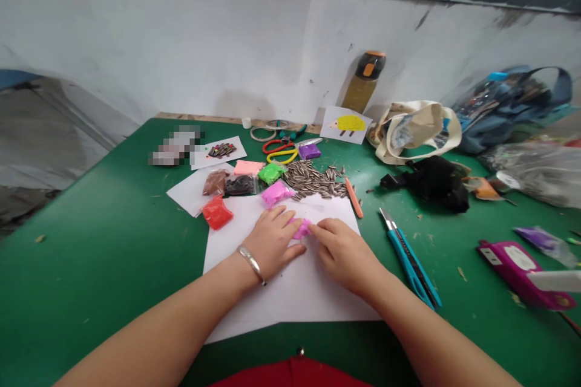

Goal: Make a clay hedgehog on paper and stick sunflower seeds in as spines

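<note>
Both of my hands rest on a white sheet of paper (290,278) on the green table (113,242). My left hand (271,237), with a silver bracelet on its wrist, and my right hand (341,249) both pinch a small pink lump of clay (301,228) between their fingertips. Just beyond them lie a pink clay packet (276,193), a red packet (216,212), a green packet (271,172) and a heap of striped sunflower seeds (313,181).
Blue utility knives (411,257) and an orange stick (353,197) lie right of the paper. Further back are brown and black packets, pliers, wire rings, a hedgehog picture card (345,124), a bottle (364,80), bags and a purple case (521,266).
</note>
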Motion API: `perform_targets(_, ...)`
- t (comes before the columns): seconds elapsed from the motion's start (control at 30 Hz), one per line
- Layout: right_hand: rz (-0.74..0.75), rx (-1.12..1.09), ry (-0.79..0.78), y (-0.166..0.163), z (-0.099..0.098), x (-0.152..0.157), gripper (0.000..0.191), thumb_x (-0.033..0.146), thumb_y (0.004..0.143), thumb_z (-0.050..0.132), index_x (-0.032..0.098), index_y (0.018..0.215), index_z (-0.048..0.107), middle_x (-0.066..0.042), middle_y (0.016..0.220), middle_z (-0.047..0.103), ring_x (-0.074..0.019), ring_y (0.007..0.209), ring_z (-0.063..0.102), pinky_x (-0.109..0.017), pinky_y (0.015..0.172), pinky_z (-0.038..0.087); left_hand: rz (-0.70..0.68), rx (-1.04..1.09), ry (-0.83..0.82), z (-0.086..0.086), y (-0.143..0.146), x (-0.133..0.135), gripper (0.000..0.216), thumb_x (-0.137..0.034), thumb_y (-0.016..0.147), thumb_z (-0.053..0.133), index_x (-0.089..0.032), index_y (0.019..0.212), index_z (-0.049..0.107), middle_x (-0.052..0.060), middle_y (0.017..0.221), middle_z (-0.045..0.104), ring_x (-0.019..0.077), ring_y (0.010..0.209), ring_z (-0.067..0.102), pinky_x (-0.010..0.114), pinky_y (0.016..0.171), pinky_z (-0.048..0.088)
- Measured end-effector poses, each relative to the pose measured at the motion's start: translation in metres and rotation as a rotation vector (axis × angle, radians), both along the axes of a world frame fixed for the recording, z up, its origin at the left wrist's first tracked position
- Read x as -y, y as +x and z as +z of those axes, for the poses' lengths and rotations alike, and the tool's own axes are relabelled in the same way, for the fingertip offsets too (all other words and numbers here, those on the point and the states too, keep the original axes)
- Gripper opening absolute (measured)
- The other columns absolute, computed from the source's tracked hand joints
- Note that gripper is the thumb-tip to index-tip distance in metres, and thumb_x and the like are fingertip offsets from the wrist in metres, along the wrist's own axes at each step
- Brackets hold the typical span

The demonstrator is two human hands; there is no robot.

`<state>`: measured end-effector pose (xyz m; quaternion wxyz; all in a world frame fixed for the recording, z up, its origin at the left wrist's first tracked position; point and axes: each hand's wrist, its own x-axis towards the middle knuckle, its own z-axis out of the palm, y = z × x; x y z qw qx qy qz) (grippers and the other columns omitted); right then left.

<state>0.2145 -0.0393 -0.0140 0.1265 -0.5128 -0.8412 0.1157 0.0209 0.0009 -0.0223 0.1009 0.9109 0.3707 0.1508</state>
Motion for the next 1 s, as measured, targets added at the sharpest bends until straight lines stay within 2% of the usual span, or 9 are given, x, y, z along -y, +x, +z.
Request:
perform_targets(0.07, -0.027, 0.024, 0.001, -0.002, -0.002, -0.003, 0.043, 0.009, 0.084, 0.043, 0.015, 0.126, 0.054, -0.010, 0.100, 0.058, -0.0210, 0.090, 0.052, -0.031, 0.078, 0.042, 0.001, 0.003, 0.003, 0.000, 0.000, 0.000, 0.041, -0.037, 0.079, 0.064, -0.016, 0.115, 0.059, 0.013, 0.118, 0.059, 0.0323, 0.117, 0.046, 0.051, 0.098, 0.040)
perform_targets(0.3, 0.026, 0.173, 0.035, -0.007, 0.000, 0.000, 0.033, 0.014, 0.088, 0.044, 0.016, 0.117, 0.059, -0.010, 0.094, 0.058, -0.0211, 0.082, 0.049, -0.032, 0.072, 0.040, 0.008, -0.011, 0.007, 0.002, 0.001, -0.001, 0.040, -0.038, 0.078, 0.066, -0.013, 0.110, 0.060, 0.013, 0.118, 0.060, 0.0324, 0.115, 0.048, 0.049, 0.097, 0.041)
perform_targets(0.53, 0.047, 0.105, -0.027, -0.003, 0.003, 0.007, 0.037, 0.011, 0.085, 0.044, 0.021, 0.116, 0.061, -0.008, 0.096, 0.058, -0.0204, 0.086, 0.051, -0.030, 0.076, 0.040, 0.003, -0.009, 0.020, -0.001, 0.000, -0.001, 0.041, -0.042, 0.083, 0.059, -0.013, 0.112, 0.060, 0.013, 0.119, 0.060, 0.0322, 0.117, 0.047, 0.049, 0.099, 0.040)
perform_targets(0.67, -0.005, 0.038, -0.082, -0.001, 0.004, 0.005, 0.038, 0.010, 0.084, 0.043, 0.018, 0.118, 0.060, -0.009, 0.102, 0.058, -0.0192, 0.089, 0.053, -0.028, 0.077, 0.040, 0.005, -0.017, 0.017, 0.000, 0.001, -0.001, 0.043, -0.040, 0.079, 0.065, -0.012, 0.111, 0.061, 0.013, 0.118, 0.060, 0.0326, 0.115, 0.047, 0.049, 0.098, 0.041)
perform_targets(1.0, 0.038, 0.076, -0.104, -0.005, 0.009, 0.006, 0.034, 0.012, 0.084, 0.043, 0.018, 0.110, 0.064, -0.008, 0.099, 0.059, -0.0197, 0.089, 0.053, -0.029, 0.078, 0.040, 0.002, 0.007, 0.045, -0.003, 0.000, -0.001, 0.042, -0.041, 0.081, 0.063, -0.012, 0.111, 0.060, 0.014, 0.118, 0.060, 0.0326, 0.116, 0.048, 0.050, 0.098, 0.042)
